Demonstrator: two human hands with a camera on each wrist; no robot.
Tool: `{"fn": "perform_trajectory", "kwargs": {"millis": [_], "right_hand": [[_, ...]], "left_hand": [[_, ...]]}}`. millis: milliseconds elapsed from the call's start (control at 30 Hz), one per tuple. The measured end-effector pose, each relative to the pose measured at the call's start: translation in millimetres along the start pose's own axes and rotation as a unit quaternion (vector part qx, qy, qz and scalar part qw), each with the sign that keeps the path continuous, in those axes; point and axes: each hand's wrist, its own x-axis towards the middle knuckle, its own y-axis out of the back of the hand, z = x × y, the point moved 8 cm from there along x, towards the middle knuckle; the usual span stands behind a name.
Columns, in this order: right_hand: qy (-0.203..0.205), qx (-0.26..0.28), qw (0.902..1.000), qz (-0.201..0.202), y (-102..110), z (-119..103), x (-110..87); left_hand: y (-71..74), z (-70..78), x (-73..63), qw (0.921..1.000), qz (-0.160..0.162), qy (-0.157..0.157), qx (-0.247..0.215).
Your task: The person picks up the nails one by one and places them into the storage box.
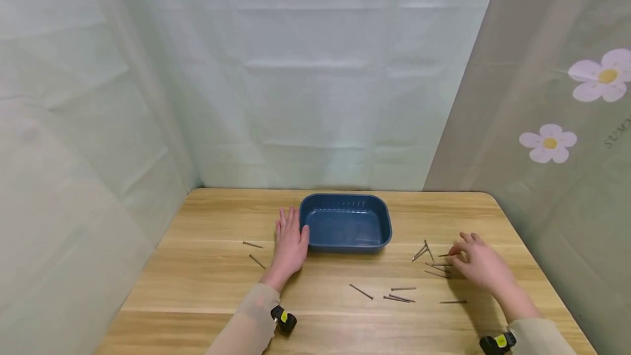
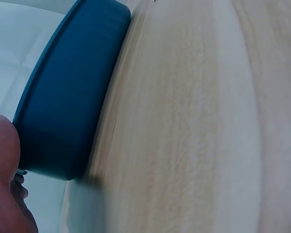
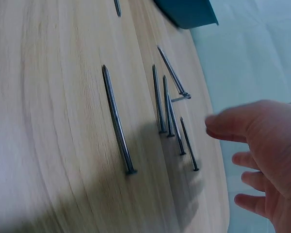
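A dark blue rectangular tray (image 1: 345, 248) stands at the back middle of the wooden table. My left hand (image 1: 290, 245) lies along its left side with fingers straight, the thumb at the rim; the left wrist view shows the tray's outer wall (image 2: 72, 92) beside the thumb. On the right, my right hand (image 1: 480, 263) hovers over a group of steel nails (image 1: 437, 265), fingers slightly bent. In the right wrist view several nails (image 3: 157, 99) lie on the wood below the thumb (image 3: 233, 121), and nothing shows between the fingers.
Several more nails (image 1: 403, 288) lie near the table's front middle, one nail (image 1: 453, 302) at front right. Two nails (image 1: 253, 245) lie left of the left hand. A pale curtain (image 1: 315, 97) hangs behind the table (image 1: 207, 267), with a flowered curtain (image 1: 547, 144) on the right.
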Motion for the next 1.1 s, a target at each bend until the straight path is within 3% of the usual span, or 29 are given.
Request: {"fn": "perform_trajectory", "kwargs": {"millis": [267,633,1100], "right_hand": [[0.061,0.006,0.9981,0.009,-2,-3,-8.8],[0.100,0.014,0.9948,0.008,-6,-7,-21.9],[0.202,-0.013,0.9792,0.016,-19,-17,-48.6]], "left_hand": [[2.4,1.8,-1.0,1.0000,-0.004,0.000,0.001],[5.9,-1.5,-0.6,0.9999,-0.006,0.005,0.012],[3.8,6.1,2.0,0.9997,-0.010,0.003,0.021]]}}
